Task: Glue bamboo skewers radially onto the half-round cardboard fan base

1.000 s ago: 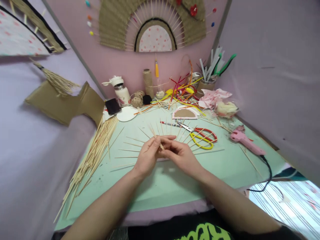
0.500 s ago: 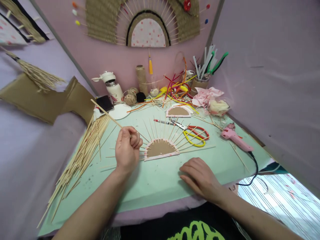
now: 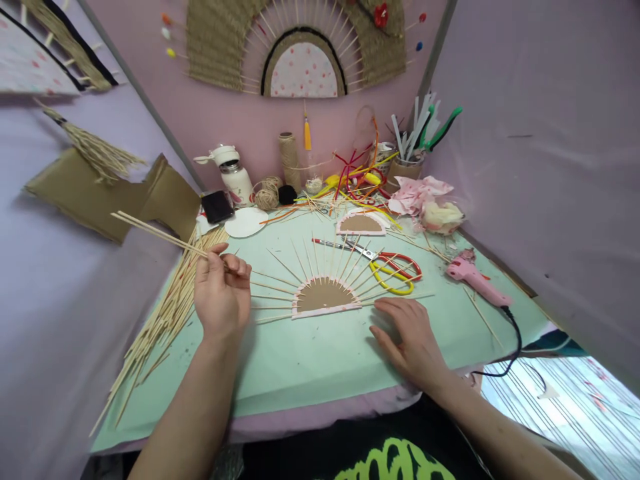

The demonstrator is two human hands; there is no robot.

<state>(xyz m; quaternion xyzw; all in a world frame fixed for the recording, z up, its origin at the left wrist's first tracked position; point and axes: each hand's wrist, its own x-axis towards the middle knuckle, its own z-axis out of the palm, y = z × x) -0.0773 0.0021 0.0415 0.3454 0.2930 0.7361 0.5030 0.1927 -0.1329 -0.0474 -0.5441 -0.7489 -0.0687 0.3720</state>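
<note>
Thin wooden sticks [image 3: 157,233] are pinched in my left hand [image 3: 223,290], pointing up and left over a loose pile of sticks [image 3: 160,313]. In front of me lies a half-round cardboard piece [image 3: 325,298] with a pink-spotted white edge. Several sticks fan out from its curved rim. My right hand [image 3: 407,337] rests at the cardboard's right corner, fingers spread and holding nothing, its fingertips near the lowest right stick. Scissors [image 3: 393,270] with red and yellow handles lie partly under the fan's right sticks, beside a pen [image 3: 327,244].
A pink glue gun [image 3: 477,280] with a black cord lies on the right. A second half-round piece [image 3: 361,225], a white disc [image 3: 245,223], twine balls [image 3: 267,193], a white bottle [image 3: 235,180] and coloured wires stand or lie at the back. A finished fan [image 3: 303,67] hangs on the wall.
My left hand has moved left, and the sticks in it now tilt lower. My right hand has shifted slightly up and right, its thumb further from the fingers. The view has shifted a little.
</note>
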